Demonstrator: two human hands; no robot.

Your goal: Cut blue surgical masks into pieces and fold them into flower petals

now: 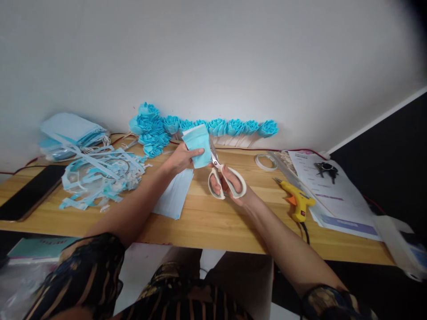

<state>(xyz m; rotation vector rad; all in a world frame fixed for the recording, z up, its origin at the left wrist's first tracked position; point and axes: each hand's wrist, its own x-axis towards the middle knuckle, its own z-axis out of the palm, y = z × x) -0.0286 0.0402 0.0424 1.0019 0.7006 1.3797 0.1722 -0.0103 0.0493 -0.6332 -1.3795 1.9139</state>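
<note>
My left hand (184,157) pinches a folded light-blue sheet (200,144) and holds it up above the table, thumb on its front. My right hand (231,186) has its fingers through the white handles of a pair of scissors (216,163). The handles are spread, and the blades point up at the right edge of the sheet; part of the blades is hidden behind it. A pale-blue stack of flat sheets (175,195) lies on the table below my left hand.
Blue flowers (235,127) line the wall. Left are stacked masks (71,129), scraps (100,175) and a phone (31,191). Right are a tape roll (266,162), a yellow glue gun (299,202), papers (325,191) and keys (327,170). The wooden table (213,231) ends before my body.
</note>
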